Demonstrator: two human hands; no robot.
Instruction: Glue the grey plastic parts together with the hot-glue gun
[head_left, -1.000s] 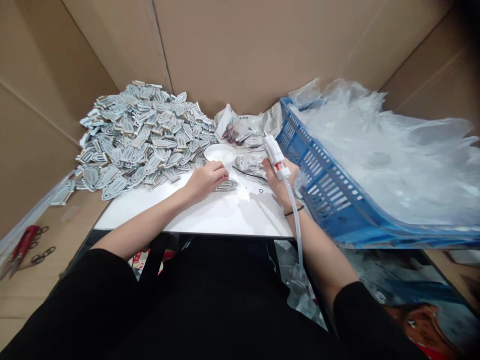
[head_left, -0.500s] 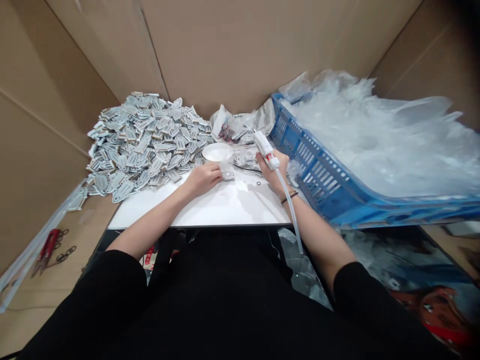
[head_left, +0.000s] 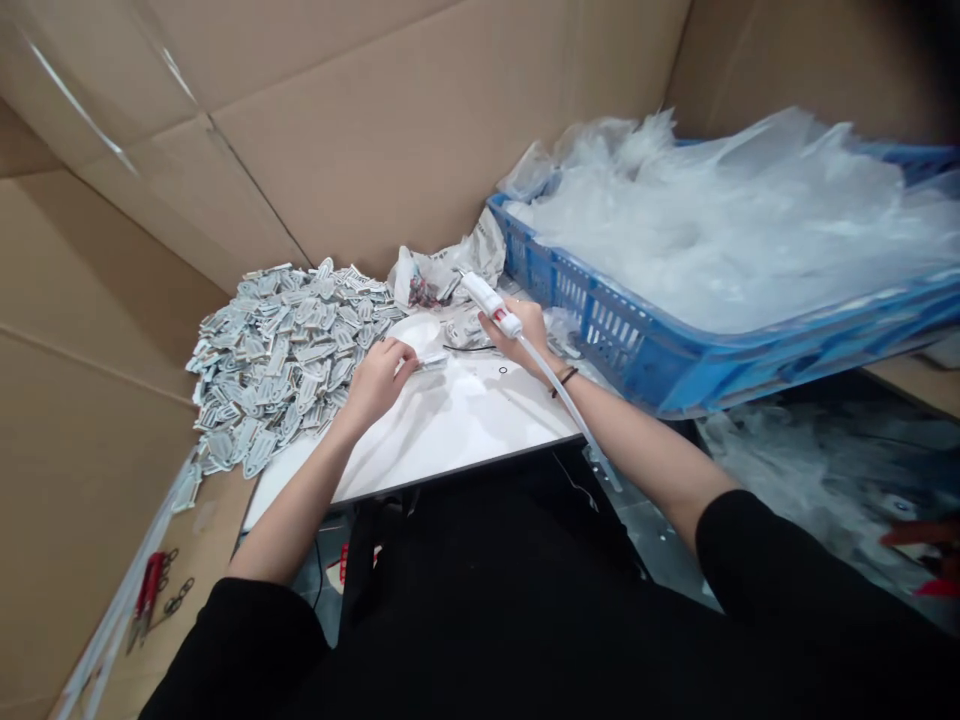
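My right hand point(head_left: 527, 335) is wrapped round a white hot glue gun point(head_left: 491, 303), its nozzle pointing up and to the left. A long translucent glue stick point(head_left: 562, 393) trails from its back end over my forearm. My left hand point(head_left: 381, 380) is closed with thumb and fingers together at the near end of a small flat grey piece point(head_left: 430, 362), which is partly hidden by the fingertips. Just behind that piece sits a round white dish point(head_left: 417, 332). To the left rises a large heap of similar grey pieces point(head_left: 281, 350).
A blue crate point(head_left: 637, 345) full of clear plastic bags point(head_left: 720, 240) stands on the right. Crumpled plastic packaging point(head_left: 480, 255) lies at the back. On the white tabletop point(head_left: 450, 435) is a small black ring point(head_left: 503, 370). Red-handled snips point(head_left: 148, 595) lie at lower left.
The view has turned, so the table looks tilted and the crate sits higher. The left hand has drawn back slightly from the grey piece's far end. The right hand still holds the glue gun.
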